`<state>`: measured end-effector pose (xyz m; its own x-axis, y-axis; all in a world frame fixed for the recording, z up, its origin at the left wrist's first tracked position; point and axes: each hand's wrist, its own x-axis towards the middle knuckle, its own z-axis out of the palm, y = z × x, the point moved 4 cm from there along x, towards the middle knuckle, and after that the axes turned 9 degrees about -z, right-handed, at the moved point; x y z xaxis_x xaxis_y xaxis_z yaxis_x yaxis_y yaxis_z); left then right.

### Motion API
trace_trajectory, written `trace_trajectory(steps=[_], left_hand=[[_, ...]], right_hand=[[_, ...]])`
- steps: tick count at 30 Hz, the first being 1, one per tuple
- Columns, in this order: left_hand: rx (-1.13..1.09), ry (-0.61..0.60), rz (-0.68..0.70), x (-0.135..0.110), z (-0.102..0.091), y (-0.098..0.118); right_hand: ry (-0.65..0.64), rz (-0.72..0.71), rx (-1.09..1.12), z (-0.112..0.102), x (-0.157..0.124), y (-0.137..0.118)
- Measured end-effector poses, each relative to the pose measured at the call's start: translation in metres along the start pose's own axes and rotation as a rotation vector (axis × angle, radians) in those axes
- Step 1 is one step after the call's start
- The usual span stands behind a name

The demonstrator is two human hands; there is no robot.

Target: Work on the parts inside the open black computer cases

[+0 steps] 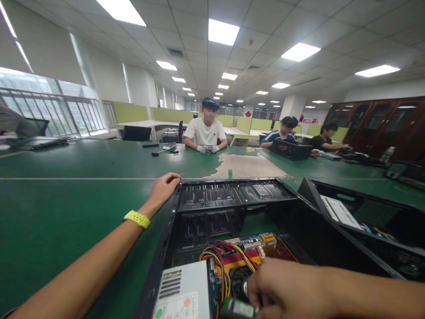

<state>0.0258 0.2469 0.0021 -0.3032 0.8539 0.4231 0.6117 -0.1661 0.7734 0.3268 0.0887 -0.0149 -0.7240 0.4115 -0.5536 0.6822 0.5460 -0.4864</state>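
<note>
An open black computer case [232, 195] lies on the green table in front of me. My left hand [164, 188], with a yellow band on its wrist, grips the case's far left corner with curled fingers. My right hand [285, 290] is closed low inside the case, over the motherboard [252, 250] and its bundle of coloured wires [221, 261]. What its fingers pinch is hidden. A grey power supply [182, 292] sits at the near left of the case.
A second open black case [365, 217] lies to the right. Three seated people work at the far side of the green table [66, 199], one with gloved hands. A worn bare patch [245, 166] marks the table's middle.
</note>
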Motion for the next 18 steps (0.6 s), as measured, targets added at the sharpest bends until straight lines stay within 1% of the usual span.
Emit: trace_trajectory(steps=[1, 2, 3, 4, 5, 6, 7, 8, 9, 11, 12, 13, 14, 15, 18], left_hand=[[0.015, -0.013, 0.053, -0.008, -0.010, 0.020], [0.035, -0.056, 0.127, -0.020, -0.016, 0.043], [0.064, -0.143, 0.220, -0.035, -0.018, 0.068], [0.127, -0.309, 0.363, -0.054, -0.012, 0.094], [0.209, -0.523, 0.484, -0.075, 0.000, 0.116], [0.309, -0.732, 0.552, -0.096, 0.015, 0.132], [0.416, -0.908, 0.561, -0.114, 0.032, 0.142], [0.518, -1.038, 0.514, -0.128, 0.049, 0.147], [0.590, -1.121, 0.463, -0.138, 0.066, 0.149], [0.679, -1.222, 0.366, -0.149, 0.093, 0.145], [0.697, -1.260, 0.336, -0.151, 0.103, 0.142], [0.711, -1.299, 0.306, -0.151, 0.109, 0.139], [0.719, -1.344, 0.273, -0.151, 0.111, 0.137], [0.720, -1.393, 0.238, -0.150, 0.112, 0.135], [0.719, -1.529, 0.123, -0.145, 0.109, 0.130]], right_hand=[[0.026, -0.038, 0.246, -0.010, -0.012, 0.004], [0.032, -0.096, 0.481, -0.018, -0.022, 0.009], [0.030, -0.168, 0.683, -0.025, -0.030, 0.014], [0.034, -0.239, 0.833, -0.033, -0.036, 0.019], [0.054, -0.300, 0.927, -0.040, -0.041, 0.025], [0.078, -0.344, 0.978, -0.046, -0.043, 0.030], [0.091, -0.365, 1.003, -0.050, -0.045, 0.034], [0.101, -0.365, 1.011, -0.053, -0.045, 0.039], [0.125, -0.349, 1.000, -0.055, -0.045, 0.043], [0.238, -0.284, 0.905, -0.059, -0.043, 0.052], [0.311, -0.249, 0.821, -0.061, -0.041, 0.057], [0.367, -0.219, 0.727, -0.062, -0.040, 0.060], [0.395, -0.195, 0.631, -0.063, -0.037, 0.063], [0.392, -0.169, 0.542, -0.064, -0.034, 0.064], [0.266, -0.047, 0.254, -0.063, -0.018, 0.065]])
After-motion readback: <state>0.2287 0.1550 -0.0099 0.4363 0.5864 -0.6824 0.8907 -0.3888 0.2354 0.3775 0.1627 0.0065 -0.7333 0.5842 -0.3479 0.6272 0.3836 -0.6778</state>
